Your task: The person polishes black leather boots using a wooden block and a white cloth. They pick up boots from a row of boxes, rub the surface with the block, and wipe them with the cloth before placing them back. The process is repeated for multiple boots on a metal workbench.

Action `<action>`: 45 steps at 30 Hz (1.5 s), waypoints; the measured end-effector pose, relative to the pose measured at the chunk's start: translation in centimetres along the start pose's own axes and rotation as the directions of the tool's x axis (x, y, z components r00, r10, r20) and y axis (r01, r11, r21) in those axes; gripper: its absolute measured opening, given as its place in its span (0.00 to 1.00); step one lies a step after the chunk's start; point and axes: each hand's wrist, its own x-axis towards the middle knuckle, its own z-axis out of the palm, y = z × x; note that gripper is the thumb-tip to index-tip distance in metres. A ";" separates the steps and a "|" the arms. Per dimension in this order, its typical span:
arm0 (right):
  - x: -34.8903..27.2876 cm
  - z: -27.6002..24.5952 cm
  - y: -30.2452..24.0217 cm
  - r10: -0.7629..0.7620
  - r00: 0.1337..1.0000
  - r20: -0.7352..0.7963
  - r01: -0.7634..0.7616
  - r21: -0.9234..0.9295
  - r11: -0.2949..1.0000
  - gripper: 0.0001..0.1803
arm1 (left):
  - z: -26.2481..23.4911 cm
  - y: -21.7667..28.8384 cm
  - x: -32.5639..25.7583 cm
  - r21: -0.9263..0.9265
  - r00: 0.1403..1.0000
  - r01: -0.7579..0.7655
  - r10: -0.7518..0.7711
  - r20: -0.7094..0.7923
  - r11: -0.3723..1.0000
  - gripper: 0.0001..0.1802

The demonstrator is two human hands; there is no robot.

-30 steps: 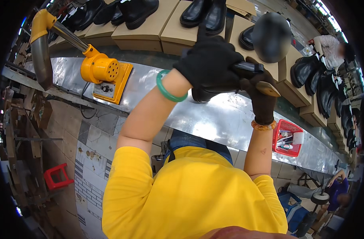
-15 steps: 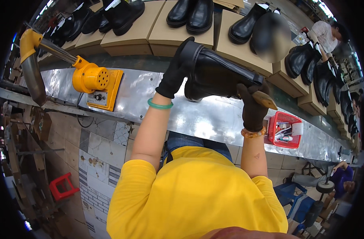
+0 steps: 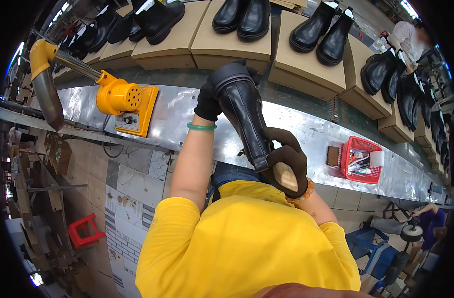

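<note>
A black leather ankle boot point(image 3: 242, 109) is tilted over the metal bench, its sole end up and away from me and its top edge down toward my right. My left hand point(image 3: 207, 103), in a black glove, is closed around the sole end; some of its fingers are behind the boot. My right hand point(image 3: 290, 154), in a dark brown glove, is closed at the boot's top edge. A pale wooden handle point(image 3: 285, 176) sticks out of that fist; the tool's other end is hidden.
A yellow machine point(image 3: 120, 98) with a bent metal nozzle stands on the bench point(image 3: 306, 130) at left. A red basket point(image 3: 345, 164) of tubes and a brown block point(image 3: 332, 156) lie at right. Beyond, pairs of boots point(image 3: 314, 30) stand on cardboard boxes point(image 3: 306, 69). Other people are at far right.
The boot has turned from lying crosswise to pointing its top edge toward me. My right hand has moved left and nearer, uncovering the brown block beside the basket.
</note>
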 end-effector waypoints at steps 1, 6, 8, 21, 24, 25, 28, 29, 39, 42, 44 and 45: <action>0.1 0.0 -0.1 -0.009 1.000 -0.008 0.009 -0.005 1.000 0.09 | -0.7 0.0 0.0 -0.032 0.999 -0.020 0.021 0.045 0.999 0.58; 0.3 -1.0 1.0 0.236 0.926 -0.296 -0.121 0.358 0.926 0.11 | 2.1 1.1 -0.1 0.966 0.911 -0.181 0.401 0.093 0.186 0.25; 0.5 -2.0 1.1 0.419 0.826 -0.377 -0.249 0.424 0.871 0.13 | 3.6 0.3 -0.3 0.621 0.911 -0.163 0.359 -0.203 0.766 0.23; 1.4 0.0 0.9 0.437 0.895 -0.087 -0.322 0.552 0.769 0.15 | 3.9 3.4 -3.8 0.503 0.889 -0.156 0.343 -0.303 0.850 0.24; 2.5 0.6 0.3 0.236 0.968 0.086 -0.227 0.703 0.674 0.13 | 1.2 4.0 -5.8 0.615 0.902 -0.131 0.351 -0.252 0.778 0.30; 2.3 0.9 1.0 0.178 0.980 0.090 -0.188 0.713 0.675 0.12 | 0.9 4.4 -6.3 0.518 0.913 -0.173 0.334 -0.235 0.838 0.32; 2.9 0.5 0.7 0.475 0.875 0.096 -0.395 0.709 0.584 0.06 | 1.4 4.3 -6.4 -0.238 0.895 -0.444 0.438 -0.082 0.864 0.39; 2.8 0.8 2.0 0.528 0.847 0.062 -0.442 0.636 0.633 0.09 | 1.8 4.7 -6.8 -0.129 0.868 -0.434 0.375 -0.326 0.892 0.38; -0.5 3.9 7.9 0.645 0.611 0.459 -0.675 0.727 0.123 0.33 | 1.8 4.0 -9.8 -0.012 0.746 -0.406 0.324 -0.581 0.914 0.34; -1.3 4.5 8.9 0.636 0.613 0.469 -0.660 0.746 0.086 0.30 | 1.3 3.5 -10.5 -0.044 0.755 -0.402 0.304 -0.580 0.915 0.33; -1.7 5.0 9.5 0.651 0.617 0.442 -0.642 0.761 0.091 0.29 | 0.6 3.0 -10.5 -0.066 0.763 -0.396 0.288 -0.579 0.916 0.32; -1.9 5.3 9.7 0.653 0.625 0.427 -0.627 0.773 0.095 0.28 | 0.6 2.9 -11.0 -0.075 0.763 -0.398 0.284 -0.580 0.914 0.31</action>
